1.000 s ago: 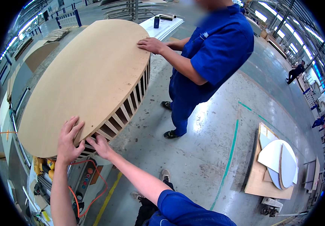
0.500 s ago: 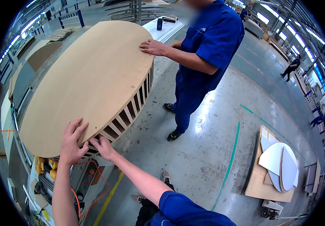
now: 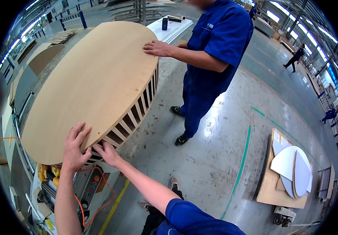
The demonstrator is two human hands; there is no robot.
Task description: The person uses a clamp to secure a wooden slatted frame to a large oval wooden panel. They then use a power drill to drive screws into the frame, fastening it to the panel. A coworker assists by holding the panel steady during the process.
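A large oval wooden tabletop (image 3: 86,78) lies over a curved base of upright slats (image 3: 131,119). My left hand (image 3: 75,147) rests on its near end, fingers stretched over the top face and thumb down at the edge. Just beside it, my right hand (image 3: 108,154) touches the rim and the slatted side; its thumb and fingers are apart, some fingertips hidden. At the far right edge, a co-worker's hand (image 3: 157,48) lies on the same top. That co-worker (image 3: 212,66), in blue workwear, stands to the right of the piece.
Below the near end are yellow tools (image 3: 47,174), an orange hose (image 3: 110,197) and a control panel with buttons (image 3: 92,186). At right, a pallet jack (image 3: 283,215) stands beside stacked cut boards (image 3: 290,168). A white table (image 3: 173,29) with a dark box stands behind.
My hands keep their places on the rim. The view has shifted slightly, the co-worker's hand stays on the top, and a distant person at right has walked a step.
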